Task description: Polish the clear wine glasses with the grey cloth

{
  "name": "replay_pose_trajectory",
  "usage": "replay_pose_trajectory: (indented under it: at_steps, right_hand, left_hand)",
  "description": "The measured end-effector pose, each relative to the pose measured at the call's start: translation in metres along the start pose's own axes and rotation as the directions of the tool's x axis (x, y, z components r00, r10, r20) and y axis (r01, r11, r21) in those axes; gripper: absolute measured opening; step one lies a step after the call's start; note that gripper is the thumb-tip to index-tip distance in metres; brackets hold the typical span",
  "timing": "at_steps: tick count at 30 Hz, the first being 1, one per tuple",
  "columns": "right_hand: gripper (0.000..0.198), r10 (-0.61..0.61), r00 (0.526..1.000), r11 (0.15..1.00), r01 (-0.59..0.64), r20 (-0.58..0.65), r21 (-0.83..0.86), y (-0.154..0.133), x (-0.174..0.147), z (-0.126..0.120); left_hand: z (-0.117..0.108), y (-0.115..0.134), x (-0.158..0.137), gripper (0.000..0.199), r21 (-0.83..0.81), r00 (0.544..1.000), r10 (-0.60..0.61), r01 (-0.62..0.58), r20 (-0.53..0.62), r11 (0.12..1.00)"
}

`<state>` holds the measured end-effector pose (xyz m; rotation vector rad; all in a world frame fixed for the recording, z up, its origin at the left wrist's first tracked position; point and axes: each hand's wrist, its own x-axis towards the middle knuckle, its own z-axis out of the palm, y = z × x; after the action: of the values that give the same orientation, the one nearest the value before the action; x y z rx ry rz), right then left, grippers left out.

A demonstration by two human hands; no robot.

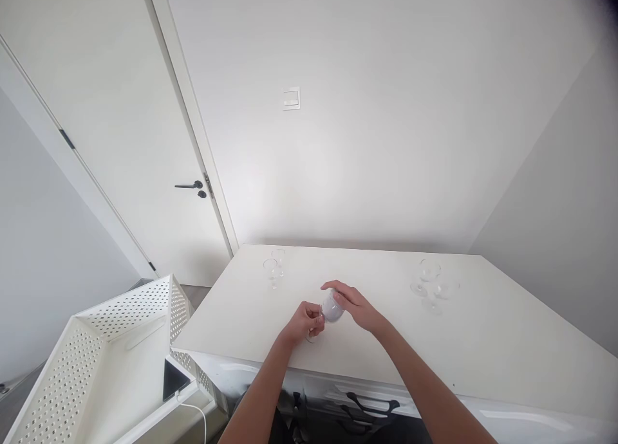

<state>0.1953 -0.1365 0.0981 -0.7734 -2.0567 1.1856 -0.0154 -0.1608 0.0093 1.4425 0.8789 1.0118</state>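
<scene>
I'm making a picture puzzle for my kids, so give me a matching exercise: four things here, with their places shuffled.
1. middle glass
2. tray with holes
3. door handle
4. light switch

A. on the wall
B. left of the table
C. held by left hand and right hand
D. on the door

Pairs: 1-C, 2-B, 3-D, 4-A

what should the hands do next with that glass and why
Probably ease the glass upright, with the left hand guiding its stem: it leans over the white tabletop, and the right hand at its bowl could steady the turn.
</scene>
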Motion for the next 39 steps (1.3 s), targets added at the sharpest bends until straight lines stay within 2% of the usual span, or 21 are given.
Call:
replay_pose_trajectory:
  at_steps: [1,3,5,7,9,12,14,15,16,18,20,22,24,27,29,31,33,34,36,38,39]
  right_hand:
    - [0.045,-0.005,1.000,1.000,0.005,0.009,-0.012,0.002,0.000,0.000]
    - [0.046,0.081,0.996,0.995,-0.084,-0.041,-0.055,0.008,0.003,0.006]
    - [0.048,0.249,0.953,0.960,-0.266,-0.175,-0.082,0.012,0.008,0.017]
    - [0.047,0.335,0.900,0.928,-0.366,-0.280,-0.066,0.011,0.011,0.026]
    - [0.045,0.283,0.921,0.953,-0.301,-0.270,-0.029,0.005,0.010,0.026]
    - [0.044,0.098,0.986,0.995,-0.096,-0.134,0.025,-0.003,0.005,0.014]
    - [0.044,0.010,0.999,1.000,-0.009,-0.033,0.024,-0.004,0.003,0.005]
    - [0.044,-0.006,1.000,1.000,0.006,0.010,0.019,-0.003,0.002,0.003]
    - [0.044,0.005,0.999,1.000,-0.005,0.034,0.014,0.000,0.003,0.003]
    - [0.046,0.130,0.991,0.992,-0.130,-0.013,-0.006,0.005,0.007,0.010]
    - [0.048,0.283,0.951,0.958,-0.286,-0.128,-0.012,0.006,0.011,0.019]
    - [0.047,0.303,0.935,0.952,-0.305,-0.187,0.019,0.003,0.012,0.026]
    - [0.041,0.199,0.965,0.979,-0.189,-0.168,0.073,-0.004,0.011,0.025]
    - [0.039,0.043,0.992,0.993,-0.029,-0.119,0.117,-0.013,0.007,0.012]
    - [0.040,-0.014,0.999,0.996,0.018,-0.050,0.086,-0.012,0.006,0.005]
    - [0.039,-0.014,1.000,1.000,0.014,-0.006,0.021,-0.007,0.008,0.003]
    - [0.038,0.069,0.996,0.997,-0.070,-0.053,-0.032,-0.001,0.013,0.009]
    - [0.039,0.133,0.985,0.989,-0.139,-0.107,-0.043,0.001,0.015,0.013]
    - [0.040,0.256,0.945,0.963,-0.269,-0.206,-0.037,0.002,0.019,0.022]
    - [0.040,0.309,0.921,0.946,-0.324,-0.238,-0.026,-0.001,0.021,0.026]
    - [0.039,0.303,0.925,0.948,-0.316,-0.231,-0.022,-0.004,0.020,0.026]
  left_hand:
    - [0.000,-0.001,0.001,0.058,0.014,1.000,0.004,-0.004,-0.029,1.000]
    - [0.004,-0.006,0.005,0.051,0.150,0.975,0.062,-0.030,-0.212,0.988]
    - [0.010,-0.011,0.009,0.049,0.339,0.903,0.178,-0.039,-0.392,0.940]
    - [0.015,-0.012,0.010,0.053,0.413,0.869,0.242,-0.049,-0.431,0.910]
    - [0.013,-0.009,0.007,0.048,0.310,0.915,0.182,-0.066,-0.360,0.948]
    - [0.003,-0.001,0.001,0.052,0.033,0.993,0.039,-0.035,-0.111,0.999]
    - [-0.002,0.002,-0.001,0.059,-0.065,0.999,-0.009,0.012,0.038,0.998]
    - [-0.003,0.002,-0.001,0.060,-0.066,0.998,-0.019,0.023,0.065,0.998]
    - [-0.002,0.001,0.001,0.059,-0.031,0.999,-0.017,0.019,0.041,0.999]
    - [0.003,-0.003,0.004,0.050,0.135,0.989,0.037,-0.017,-0.141,0.991]
    - [0.010,-0.006,0.007,0.041,0.330,0.916,0.157,-0.028,-0.370,0.944]
    - [0.014,-0.008,0.008,0.046,0.376,0.863,0.220,-0.037,-0.456,0.926]
    - [0.012,-0.008,0.006,0.043,0.244,0.910,0.174,-0.084,-0.376,0.966]
    - [0.001,-0.005,0.001,0.052,-0.048,0.992,0.067,-0.072,-0.103,0.996]
    - [-0.006,-0.004,0.000,0.058,-0.139,0.999,0.010,-0.003,0.043,0.990]
    - [-0.007,-0.004,0.002,0.059,-0.119,0.997,-0.020,0.028,0.069,0.992]
    - [-0.003,-0.007,0.005,0.055,0.023,0.996,0.015,-0.013,-0.089,1.000]
    - [0.000,-0.009,0.007,0.050,0.138,0.972,0.066,-0.035,-0.225,0.990]
    - [0.007,-0.012,0.010,0.045,0.373,0.881,0.198,-0.027,-0.429,0.927]
    - [0.012,-0.013,0.010,0.048,0.502,0.822,0.286,-0.001,-0.492,0.865]
    - [0.013,-0.012,0.009,0.049,0.515,0.821,0.296,-0.003,-0.488,0.857]
